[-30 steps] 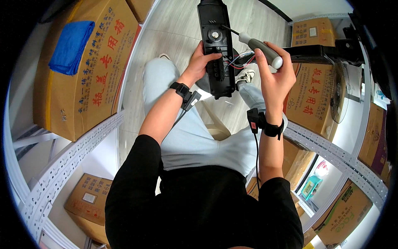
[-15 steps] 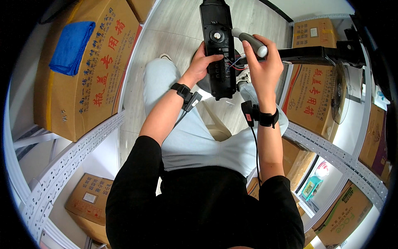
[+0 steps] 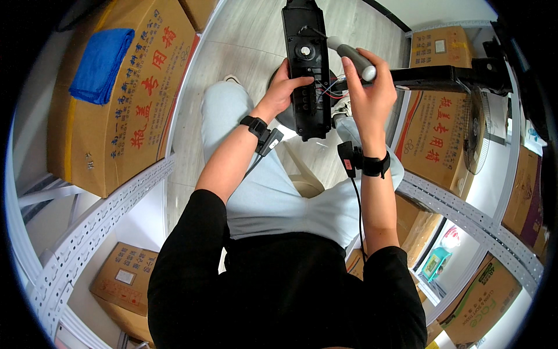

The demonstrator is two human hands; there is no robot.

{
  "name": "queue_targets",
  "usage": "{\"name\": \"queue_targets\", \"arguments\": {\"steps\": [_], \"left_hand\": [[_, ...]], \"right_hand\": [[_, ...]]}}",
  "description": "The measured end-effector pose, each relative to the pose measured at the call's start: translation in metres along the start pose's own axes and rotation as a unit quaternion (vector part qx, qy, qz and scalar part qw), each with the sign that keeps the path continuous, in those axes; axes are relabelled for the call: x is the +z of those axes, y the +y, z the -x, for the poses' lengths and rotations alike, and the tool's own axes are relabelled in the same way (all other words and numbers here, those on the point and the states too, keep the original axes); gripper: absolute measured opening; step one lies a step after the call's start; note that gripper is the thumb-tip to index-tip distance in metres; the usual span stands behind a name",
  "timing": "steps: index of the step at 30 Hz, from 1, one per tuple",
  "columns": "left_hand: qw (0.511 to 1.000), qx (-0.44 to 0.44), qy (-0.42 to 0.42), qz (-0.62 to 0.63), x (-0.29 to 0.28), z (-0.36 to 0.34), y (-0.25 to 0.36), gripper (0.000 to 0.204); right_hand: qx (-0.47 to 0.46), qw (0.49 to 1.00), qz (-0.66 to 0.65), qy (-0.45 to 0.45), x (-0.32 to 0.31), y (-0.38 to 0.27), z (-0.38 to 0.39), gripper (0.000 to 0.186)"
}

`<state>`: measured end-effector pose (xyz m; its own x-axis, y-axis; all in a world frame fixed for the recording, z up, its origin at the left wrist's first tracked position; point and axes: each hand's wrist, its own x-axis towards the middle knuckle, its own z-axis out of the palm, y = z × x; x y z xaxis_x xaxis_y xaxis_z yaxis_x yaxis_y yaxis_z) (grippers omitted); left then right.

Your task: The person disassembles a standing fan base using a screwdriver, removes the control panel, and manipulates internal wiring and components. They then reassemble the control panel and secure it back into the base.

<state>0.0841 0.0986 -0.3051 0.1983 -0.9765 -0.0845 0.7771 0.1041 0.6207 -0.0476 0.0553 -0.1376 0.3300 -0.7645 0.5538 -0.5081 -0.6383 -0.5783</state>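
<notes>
A long black plastic housing with a round silver knob stands lengthwise ahead of me, and thin coloured wires come out at its right side. My left hand is closed round its left edge, thumb pressed on its face. In my right hand I grip a screwdriver by its grey handle. Its dark shaft points left, and the tip rests at the upper part of the housing, above the knob. Whether a screw sits under the tip is too small to tell.
A black pole runs from behind my right hand to the right, near a round fan guard. Cardboard boxes on metal shelves flank me, with a folded blue cloth on the left one. A beige stool shows between my legs.
The screwdriver has shifted slightly right and turned so its shaft now shows, with the tip against the housing's upper part. My left hand keeps its hold.
</notes>
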Motion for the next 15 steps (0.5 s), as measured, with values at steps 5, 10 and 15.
{"name": "queue_targets", "arguments": {"steps": [5,10,15], "left_hand": [[1.0,-0.001,-0.007,0.003,0.0048,0.0011,0.0034,0.055],[1.0,0.001,-0.007,0.004,0.0019,0.0005,0.0018,0.053],[1.0,-0.009,-0.002,0.004,0.0041,0.0015,0.003,0.054]], "right_hand": [[-0.002,1.0,0.008,-0.005,0.0027,0.004,-0.0017,0.033],[0.018,1.0,0.005,0.004,0.0015,0.003,-0.0014,0.033],[0.001,1.0,0.012,0.014,0.0032,0.0087,-0.0014,0.033]]}}
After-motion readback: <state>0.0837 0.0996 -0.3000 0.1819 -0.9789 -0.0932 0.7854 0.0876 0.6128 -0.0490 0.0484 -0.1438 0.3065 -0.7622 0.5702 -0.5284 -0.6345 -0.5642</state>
